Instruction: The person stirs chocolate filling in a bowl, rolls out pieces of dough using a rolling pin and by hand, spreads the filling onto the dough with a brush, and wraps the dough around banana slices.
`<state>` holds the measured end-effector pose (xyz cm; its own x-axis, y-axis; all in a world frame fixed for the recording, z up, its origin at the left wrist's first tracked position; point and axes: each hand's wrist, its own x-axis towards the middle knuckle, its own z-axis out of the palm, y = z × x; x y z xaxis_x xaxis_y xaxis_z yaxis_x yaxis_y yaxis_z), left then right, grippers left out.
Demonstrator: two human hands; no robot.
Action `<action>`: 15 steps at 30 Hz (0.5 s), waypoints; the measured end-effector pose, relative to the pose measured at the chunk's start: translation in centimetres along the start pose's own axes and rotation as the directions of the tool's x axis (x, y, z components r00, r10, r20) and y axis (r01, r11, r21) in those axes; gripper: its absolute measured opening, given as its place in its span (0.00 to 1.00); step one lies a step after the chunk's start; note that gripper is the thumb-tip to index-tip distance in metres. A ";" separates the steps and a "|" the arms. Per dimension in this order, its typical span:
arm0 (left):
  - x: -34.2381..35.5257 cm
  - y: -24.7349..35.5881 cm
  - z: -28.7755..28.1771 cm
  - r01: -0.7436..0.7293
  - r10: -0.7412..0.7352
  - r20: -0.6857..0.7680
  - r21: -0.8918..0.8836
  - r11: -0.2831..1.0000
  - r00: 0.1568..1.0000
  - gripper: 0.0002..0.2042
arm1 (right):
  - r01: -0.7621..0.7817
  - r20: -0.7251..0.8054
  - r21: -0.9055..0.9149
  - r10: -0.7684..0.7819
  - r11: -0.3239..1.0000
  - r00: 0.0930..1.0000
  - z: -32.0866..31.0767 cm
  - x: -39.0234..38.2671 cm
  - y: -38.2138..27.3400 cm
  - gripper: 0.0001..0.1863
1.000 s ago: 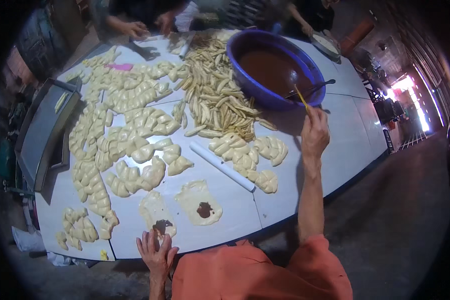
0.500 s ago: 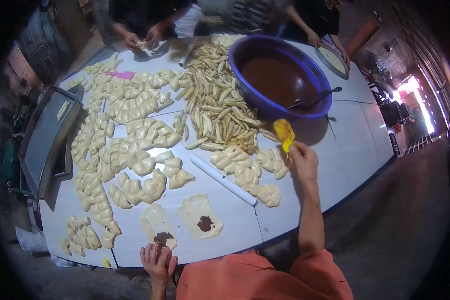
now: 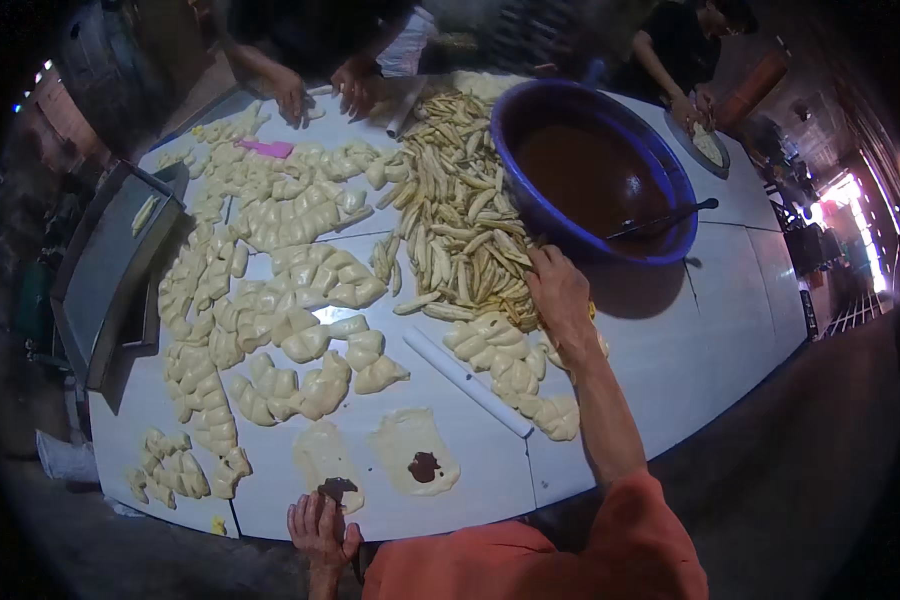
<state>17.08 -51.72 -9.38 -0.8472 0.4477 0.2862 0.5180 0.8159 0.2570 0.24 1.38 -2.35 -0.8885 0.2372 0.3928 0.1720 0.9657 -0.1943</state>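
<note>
My right hand (image 3: 562,290) reaches into the near right edge of a pile of peeled banana pieces (image 3: 460,210); its bent fingertips are partly hidden. A sliver of the yellow scraper (image 3: 592,311) shows beside that hand's wrist. My left hand (image 3: 320,528) lies open at the near table edge, fingers stretched out at the lower end of a flat dough sheet (image 3: 320,450) with a dark brown paste patch (image 3: 337,488). To its right lies a second dough sheet (image 3: 398,436) with similar paste (image 3: 423,466). A white rolling pin (image 3: 467,381) rests beyond.
A purple basin (image 3: 527,212) of brown liquid with a dark-handled utensil (image 3: 662,219) stands at the far right. Dough pieces (image 3: 300,215) cover the table's left and middle. A metal tray (image 3: 105,270) sits left. Two people work across the table; a pink scraper (image 3: 267,149) lies there.
My right hand has moved left and onto the banana pile; the yellow scraper it held up is now mostly hidden by it. The left hand stays by the dough sheet.
</note>
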 end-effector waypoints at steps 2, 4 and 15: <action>0.0 0.2 0.1 0.015 -0.015 -0.009 -0.013 1.000 1.000 0.26 | -0.006 0.056 0.021 0.005 1.000 0.998 1.0 0.9 0.8 0.12; 0.1 0.3 0.2 0.027 -0.028 -0.023 -0.022 0.999 0.999 0.27 | -0.011 0.113 0.001 0.011 1.000 0.994 1.2 1.6 1.8 0.10; 1.6 1.9 -1.3 0.023 -0.033 -0.139 -0.069 0.997 0.990 0.28 | -0.643 0.637 0.649 0.173 0.406 0.752 -4.6 -4.4 -4.0 0.18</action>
<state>16.84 -49.92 -7.18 -0.8389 0.3656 0.4032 0.5051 0.7989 0.3266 5.40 -3.07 0.86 -0.9087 0.2788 -0.3107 0.3654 0.1717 -0.9149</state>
